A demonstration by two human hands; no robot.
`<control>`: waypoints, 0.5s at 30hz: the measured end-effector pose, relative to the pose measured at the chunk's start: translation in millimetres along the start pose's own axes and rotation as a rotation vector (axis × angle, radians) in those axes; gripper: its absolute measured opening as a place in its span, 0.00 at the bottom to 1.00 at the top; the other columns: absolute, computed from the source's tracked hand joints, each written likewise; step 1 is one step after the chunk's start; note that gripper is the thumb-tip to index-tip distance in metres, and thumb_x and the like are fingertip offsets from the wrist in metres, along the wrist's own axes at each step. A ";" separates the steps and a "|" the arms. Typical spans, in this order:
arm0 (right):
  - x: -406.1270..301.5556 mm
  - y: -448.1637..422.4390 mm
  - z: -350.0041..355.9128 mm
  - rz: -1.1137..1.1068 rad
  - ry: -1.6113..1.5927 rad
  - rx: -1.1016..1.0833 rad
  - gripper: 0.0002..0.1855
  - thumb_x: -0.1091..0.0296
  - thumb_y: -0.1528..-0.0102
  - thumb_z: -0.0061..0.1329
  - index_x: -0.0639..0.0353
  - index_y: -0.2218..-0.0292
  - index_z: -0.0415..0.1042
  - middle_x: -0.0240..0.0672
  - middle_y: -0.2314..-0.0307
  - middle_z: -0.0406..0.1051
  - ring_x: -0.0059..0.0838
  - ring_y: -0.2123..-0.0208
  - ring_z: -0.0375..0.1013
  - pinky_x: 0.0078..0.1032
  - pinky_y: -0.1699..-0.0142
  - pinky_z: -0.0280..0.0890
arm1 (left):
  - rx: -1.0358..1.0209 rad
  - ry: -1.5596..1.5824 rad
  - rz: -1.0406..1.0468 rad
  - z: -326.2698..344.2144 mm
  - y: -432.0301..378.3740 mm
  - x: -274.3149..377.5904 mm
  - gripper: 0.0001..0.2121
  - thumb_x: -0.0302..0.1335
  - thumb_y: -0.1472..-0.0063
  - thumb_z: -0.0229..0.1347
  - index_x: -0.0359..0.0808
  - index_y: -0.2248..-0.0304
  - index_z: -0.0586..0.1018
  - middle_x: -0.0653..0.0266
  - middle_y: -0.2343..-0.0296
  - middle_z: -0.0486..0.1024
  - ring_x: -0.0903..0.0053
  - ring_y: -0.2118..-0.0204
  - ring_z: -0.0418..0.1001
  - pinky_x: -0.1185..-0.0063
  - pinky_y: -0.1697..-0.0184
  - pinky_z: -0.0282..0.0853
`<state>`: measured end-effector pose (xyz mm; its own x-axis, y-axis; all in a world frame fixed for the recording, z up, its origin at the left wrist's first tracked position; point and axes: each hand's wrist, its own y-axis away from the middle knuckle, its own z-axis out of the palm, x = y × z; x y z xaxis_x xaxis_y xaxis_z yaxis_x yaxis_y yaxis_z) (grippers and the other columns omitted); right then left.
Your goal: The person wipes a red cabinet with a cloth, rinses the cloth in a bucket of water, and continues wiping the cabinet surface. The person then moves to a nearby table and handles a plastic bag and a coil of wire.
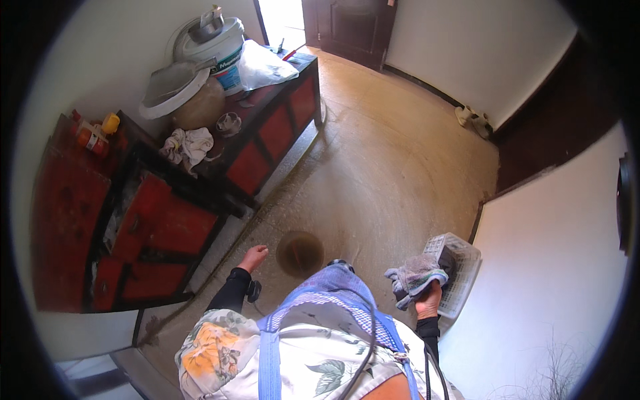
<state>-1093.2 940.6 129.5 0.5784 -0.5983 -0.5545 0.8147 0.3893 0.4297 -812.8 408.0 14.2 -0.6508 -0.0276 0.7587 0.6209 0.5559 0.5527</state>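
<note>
A bunched, greyish cloth (416, 274) with coloured stripes along its edge is held in my right hand (429, 300). Right beside it on the floor stands a white plastic basket (462, 280) with open lattice walls. Something dark (446, 262) lies inside the basket, partly hidden by the cloth. My left hand (254, 258) hangs over the floor to the left with its fingers curled together, and I see nothing in it. Close to that hand is a round dark patch (300, 254) on the floor.
Along the left wall runs a red and black wooden cabinet (260, 135), bearing a white bucket (215, 47), a large pot (200, 102), a plastic bag (265, 65) and a crumpled cloth (187, 145). A brown door (352, 30) stands open at the back. Shoes (472, 121) lie by the right wall.
</note>
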 end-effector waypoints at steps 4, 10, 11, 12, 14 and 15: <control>-38.0 -44.6 0.7 -0.019 0.063 0.147 0.24 0.54 0.45 0.50 0.56 0.50 0.70 0.34 0.53 0.72 0.37 0.51 0.69 0.37 0.43 0.61 | -0.136 0.181 -0.355 19.6 -52.4 28.2 0.13 0.37 0.39 0.55 0.37 0.60 0.77 0.71 0.72 0.73 0.82 0.72 0.69 0.82 0.69 0.64; -93.1 -137.6 37.3 -0.112 0.082 0.282 0.25 0.49 0.42 0.45 0.56 0.50 0.70 0.33 0.52 0.71 0.38 0.50 0.68 0.39 0.43 0.60 | -0.077 0.522 -0.294 62.7 -156.3 119.0 0.12 0.35 0.41 0.55 0.37 0.61 0.77 0.73 0.76 0.71 0.84 0.77 0.66 0.79 0.76 0.61; -108.4 -163.6 46.0 -0.055 0.075 0.245 0.24 0.50 0.42 0.46 0.56 0.51 0.70 0.33 0.53 0.71 0.38 0.50 0.68 0.39 0.43 0.60 | -0.128 0.499 -0.177 64.7 -174.2 136.1 0.15 0.37 0.41 0.56 0.38 0.59 0.75 0.72 0.72 0.71 0.82 0.73 0.67 0.78 0.70 0.63; -119.9 -187.7 55.2 -0.012 0.049 0.305 0.23 0.51 0.42 0.46 0.56 0.51 0.71 0.33 0.53 0.71 0.38 0.51 0.69 0.39 0.43 0.60 | -0.180 0.456 -0.196 60.2 -196.8 155.5 0.18 0.39 0.41 0.57 0.38 0.56 0.72 0.71 0.68 0.71 0.80 0.68 0.68 0.77 0.65 0.65; -135.4 -228.5 71.6 -0.093 0.136 0.180 0.21 0.55 0.43 0.48 0.56 0.52 0.71 0.33 0.54 0.72 0.37 0.51 0.69 0.38 0.43 0.61 | -0.069 0.417 -0.148 58.4 -231.0 189.8 0.22 0.39 0.40 0.57 0.35 0.52 0.71 0.69 0.68 0.71 0.80 0.68 0.68 0.77 0.64 0.66; -142.1 -251.5 80.9 -0.085 0.132 0.164 0.21 0.55 0.43 0.48 0.56 0.52 0.71 0.33 0.53 0.72 0.37 0.51 0.69 0.38 0.44 0.61 | -0.053 0.402 -0.089 53.2 -245.7 206.1 0.25 0.40 0.40 0.57 0.34 0.48 0.68 0.68 0.66 0.72 0.79 0.67 0.68 0.77 0.63 0.66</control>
<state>-1383.6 871.0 157.9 0.5173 -0.5231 -0.6774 0.8493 0.2164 0.4815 -1122.8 309.9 16.5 -0.4870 -0.4017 0.7755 0.5983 0.4935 0.6313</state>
